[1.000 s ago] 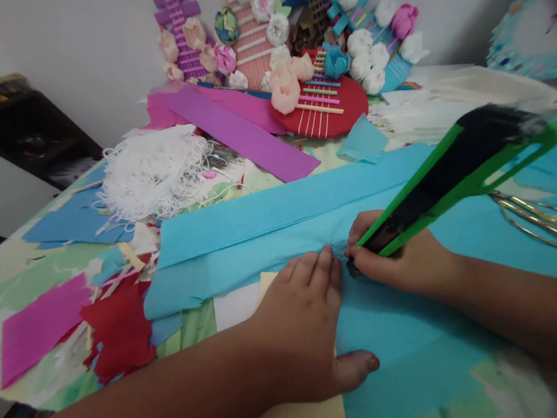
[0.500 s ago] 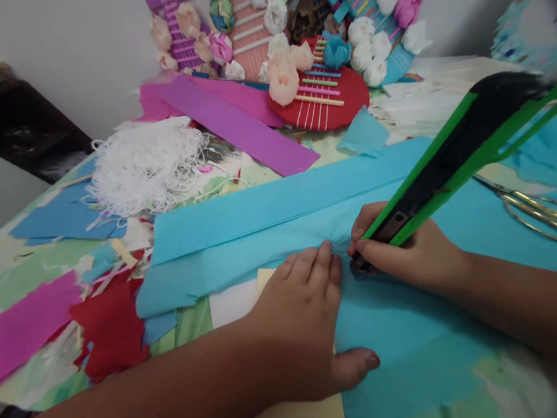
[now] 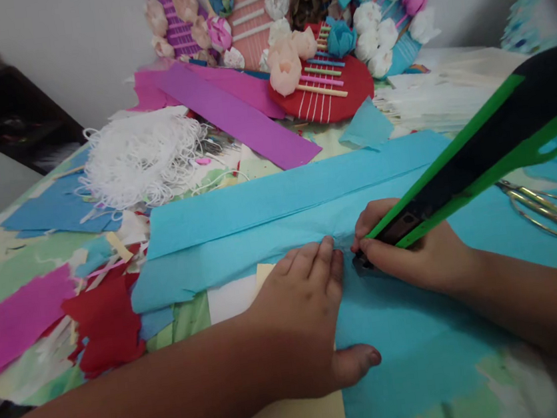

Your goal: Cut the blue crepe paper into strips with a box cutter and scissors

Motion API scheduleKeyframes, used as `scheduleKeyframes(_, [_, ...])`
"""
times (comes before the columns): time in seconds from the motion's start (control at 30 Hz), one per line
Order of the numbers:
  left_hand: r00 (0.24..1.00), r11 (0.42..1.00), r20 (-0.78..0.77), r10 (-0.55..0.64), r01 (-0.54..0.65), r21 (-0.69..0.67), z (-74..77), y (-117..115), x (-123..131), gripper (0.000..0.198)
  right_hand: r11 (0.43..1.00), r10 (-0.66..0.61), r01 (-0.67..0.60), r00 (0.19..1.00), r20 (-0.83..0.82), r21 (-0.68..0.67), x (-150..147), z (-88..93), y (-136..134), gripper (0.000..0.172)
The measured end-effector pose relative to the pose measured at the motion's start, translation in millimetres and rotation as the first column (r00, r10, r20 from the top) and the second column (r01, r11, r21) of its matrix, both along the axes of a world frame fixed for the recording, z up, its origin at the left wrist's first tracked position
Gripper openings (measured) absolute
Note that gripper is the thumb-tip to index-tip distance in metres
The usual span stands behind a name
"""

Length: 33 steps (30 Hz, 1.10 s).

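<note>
My left hand (image 3: 301, 320) lies flat on light blue crepe paper (image 3: 406, 362), fingers together and thumb spread out below. It holds nothing. Close by its fingertips, my right hand (image 3: 413, 247) grips a long green-and-black tool (image 3: 482, 145) near its dark narrow end, which rests against the paper. Its wide end tilts up towards the camera at the right; what kind of tool it is does not show clearly. Small creases run through the paper between the two hands. A folded blue strip (image 3: 258, 204) lies beyond them. Pale yellow paper (image 3: 306, 410) shows beneath my left hand.
Gold-handled scissors (image 3: 553, 211) lie at right. White string (image 3: 144, 157) is heaped at far left, near purple paper strips (image 3: 243, 119). Red scraps (image 3: 105, 326) and a magenta piece (image 3: 24, 318) lie left. Paper-flower decorations (image 3: 287, 67) stand against the wall.
The green-and-black tool's upper end looks larger and leans further right. My hands are almost in the same place, and the view has shifted slightly.
</note>
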<state>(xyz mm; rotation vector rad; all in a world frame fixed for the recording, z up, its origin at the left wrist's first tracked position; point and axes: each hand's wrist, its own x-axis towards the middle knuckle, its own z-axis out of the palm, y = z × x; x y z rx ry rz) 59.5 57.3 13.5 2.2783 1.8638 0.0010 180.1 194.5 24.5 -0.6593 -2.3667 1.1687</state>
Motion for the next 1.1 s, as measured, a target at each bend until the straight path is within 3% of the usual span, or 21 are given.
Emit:
scheduleKeyframes(0.33, [1.0, 1.0, -0.006, 0.0, 0.001, 0.025, -0.6, 0.5, -0.8, 0.093, 0.995, 0.042, -0.044, 0.999, 0.027, 0.086, 1.9, -2.3, -2.3, 0.018])
scheduleKeyframes(0.7, [0.999, 1.0, -0.044, 0.007, -0.006, 0.014, 0.1, 0.8, 0.1, 0.092, 0.99, -0.063, 0.067, 0.997, 0.033, -0.124, 3.8, -0.9, 1.2, 0.011])
scheduleKeyframes(1.1, [0.999, 0.999, -0.042, 0.009, -0.007, 0.051, -0.9, -1.0, 0.1, 0.093, 0.999, 0.03, -0.031, 0.999, 0.042, 0.023, 1.7, 2.1, -3.9, 0.02])
